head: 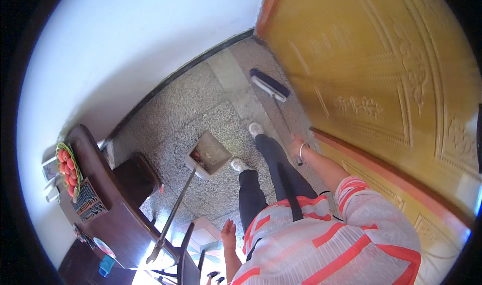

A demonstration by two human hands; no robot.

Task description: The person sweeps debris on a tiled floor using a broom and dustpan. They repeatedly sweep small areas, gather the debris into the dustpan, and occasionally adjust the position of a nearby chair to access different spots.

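Note:
My right hand [297, 145], with a bracelet at its wrist, is closed around the handle of a broom [269, 86]. The broom's white head and dark bristles rest on the floor by the wooden door. My left hand [228, 231] hangs beside my left leg, fingers loosely extended and holding nothing. Ahead of my left foot sits a long-handled dustpan [218, 155] with some reddish and dark debris inside. Its handle slants back to the edge of a dark wooden table [124, 224], where it appears to lean.
On the table are a green basket [60, 146] of red-orange fruit, an abacus [89, 199] and a blue container [106, 266]. A dark stool [137, 179] stands beside it. A carved yellow door [361, 78] borders my right. Another person's feet [213, 274] show at the bottom.

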